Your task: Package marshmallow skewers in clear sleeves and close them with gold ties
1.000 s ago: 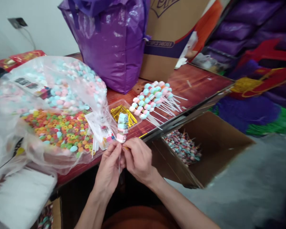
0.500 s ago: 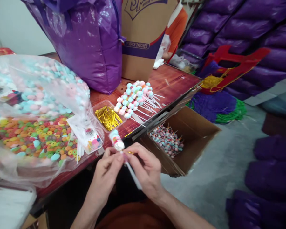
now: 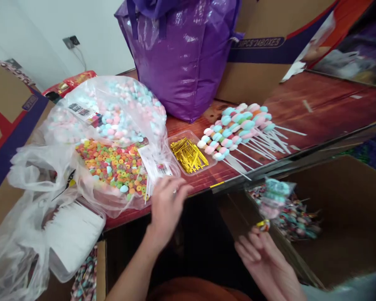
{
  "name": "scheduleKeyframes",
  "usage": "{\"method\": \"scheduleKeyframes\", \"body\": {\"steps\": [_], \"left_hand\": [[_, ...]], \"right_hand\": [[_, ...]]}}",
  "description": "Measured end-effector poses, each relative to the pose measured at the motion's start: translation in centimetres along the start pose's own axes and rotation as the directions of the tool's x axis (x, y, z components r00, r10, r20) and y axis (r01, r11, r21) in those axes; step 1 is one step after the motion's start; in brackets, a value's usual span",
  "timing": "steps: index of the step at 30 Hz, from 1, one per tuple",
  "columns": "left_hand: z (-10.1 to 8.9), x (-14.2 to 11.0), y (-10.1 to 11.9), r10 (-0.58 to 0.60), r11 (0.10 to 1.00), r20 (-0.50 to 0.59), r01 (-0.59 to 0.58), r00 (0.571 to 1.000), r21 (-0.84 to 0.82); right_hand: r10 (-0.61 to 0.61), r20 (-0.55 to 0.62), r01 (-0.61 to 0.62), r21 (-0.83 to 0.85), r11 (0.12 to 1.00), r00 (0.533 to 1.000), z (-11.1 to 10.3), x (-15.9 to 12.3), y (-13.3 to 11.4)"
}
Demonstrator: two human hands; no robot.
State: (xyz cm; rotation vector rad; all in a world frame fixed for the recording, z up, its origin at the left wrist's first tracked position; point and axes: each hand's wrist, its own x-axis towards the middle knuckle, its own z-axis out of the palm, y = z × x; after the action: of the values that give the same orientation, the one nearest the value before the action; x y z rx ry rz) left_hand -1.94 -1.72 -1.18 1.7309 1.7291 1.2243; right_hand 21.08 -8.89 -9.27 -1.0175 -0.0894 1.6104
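My right hand [image 3: 266, 259] pinches the lower end of a wrapped marshmallow skewer [image 3: 274, 198], just below its gold twist tie [image 3: 263, 225]. The skewer is blurred and stands over the open cardboard box at the right. My left hand [image 3: 166, 207] is at the table's front edge, thumb apart from loosely bent fingers, with nothing visible in it. Close to its fingertips are the printed clear wrappers [image 3: 155, 163] and a tray of gold twist ties [image 3: 189, 154]. Unwrapped marshmallow skewers [image 3: 238, 129] lie in a pile on the table, sticks pointing right.
A large plastic bag holds pastel marshmallows [image 3: 113, 121] and ring-shaped candies [image 3: 115, 167]. White sticks [image 3: 73, 234] fill a tub at lower left. A purple bag [image 3: 181, 62] and carton [image 3: 253, 79] stand behind. The open box [image 3: 347, 217] contains wrapped skewers.
My hands have separated. The right carried the wrapped skewer rightward over the box; the left let go and moved toward the wrappers. The view has turned left.
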Motion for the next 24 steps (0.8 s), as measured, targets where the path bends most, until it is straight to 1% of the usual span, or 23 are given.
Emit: {"method": "scheduleKeyframes", "body": {"steps": [1, 2, 3, 4, 5, 7, 9, 11, 14, 15, 17, 19, 21, 24], "left_hand": [[-0.9, 1.0, -1.0, -0.010, 0.988, -0.060, 0.019, 0.998, 0.151], [-1.7, 2.0, -2.1, -0.014, 0.963, -0.076, 0.034, 0.997, 0.267], [-2.4, 2.8, -3.0, -0.022, 0.940, -0.071, 0.045, 0.997, 0.338], [-2.8, 3.5, -3.8, -0.031, 0.928, -0.055, 0.049, 0.998, 0.370], [-3.0, 3.9, -4.4, -0.040, 0.917, -0.044, 0.054, 0.998, 0.396], [-3.0, 4.3, -5.0, -0.049, 0.900, -0.038, 0.061, 0.998, 0.431], [-2.7, 4.2, -5.1, -0.051, 0.879, -0.060, 0.073, 0.997, 0.471], [-2.5, 3.9, -5.0, -0.044, 0.868, -0.070, 0.072, 0.997, 0.491], [-2.7, 3.6, -4.9, -0.012, 0.885, -0.041, 0.030, 0.999, 0.464], [-2.8, 3.6, -5.0, -0.004, 0.897, -0.040, 0.021, 0.999, 0.442], [-3.1, 3.7, -5.4, -0.005, 0.921, -0.077, 0.035, 0.997, 0.389], [-3.3, 3.9, -5.7, -0.018, 0.943, -0.142, 0.064, 0.990, 0.326], [-3.4, 3.8, -5.7, -0.033, 0.969, -0.217, 0.085, 0.976, 0.234], [-3.5, 2.9, -4.9, -0.067, 0.996, -0.328, 0.081, 0.942, 0.031]], "right_hand": [[0.004, -0.044, -0.002, 0.053, 0.999, 0.999, -0.6, 0.8, -0.4], [0.000, -0.084, 0.007, 0.077, 0.997, 0.996, -1.1, 1.6, -0.9], [-0.013, -0.112, 0.022, 0.077, 0.997, 0.994, -1.3, 2.3, -1.4], [-0.032, -0.125, 0.039, 0.059, 0.998, 0.992, -1.3, 2.9, -1.8], [-0.050, -0.114, 0.054, 0.027, 0.998, 0.992, -0.9, 3.3, -2.1], [-0.083, -0.035, 0.081, -0.062, 0.995, 0.996, 0.6, 3.3, -2.3], [-0.105, 0.084, 0.119, -0.183, 0.976, 0.991, 2.9, 2.6, -1.8], [-0.119, 0.198, 0.181, -0.336, 0.924, 0.973, 5.3, 1.7, -0.8], [-0.116, 0.374, 0.315, -0.531, 0.786, 0.920, 8.3, 0.6, 1.1], [-0.100, 0.423, 0.349, -0.567, 0.746, 0.901, 9.1, 0.4, 1.6], [-0.059, 0.485, 0.381, -0.600, 0.703, 0.873, 10.4, 0.1, 2.5], [-0.024, 0.509, 0.381, -0.610, 0.694, 0.860, 11.5, 0.0, 3.1], [-0.001, 0.513, 0.369, -0.616, 0.696, 0.858, 12.5, -0.1, 3.4], [-0.020, 0.463, 0.327, -0.594, 0.735, 0.886, 14.0, 0.1, 4.0]]}}
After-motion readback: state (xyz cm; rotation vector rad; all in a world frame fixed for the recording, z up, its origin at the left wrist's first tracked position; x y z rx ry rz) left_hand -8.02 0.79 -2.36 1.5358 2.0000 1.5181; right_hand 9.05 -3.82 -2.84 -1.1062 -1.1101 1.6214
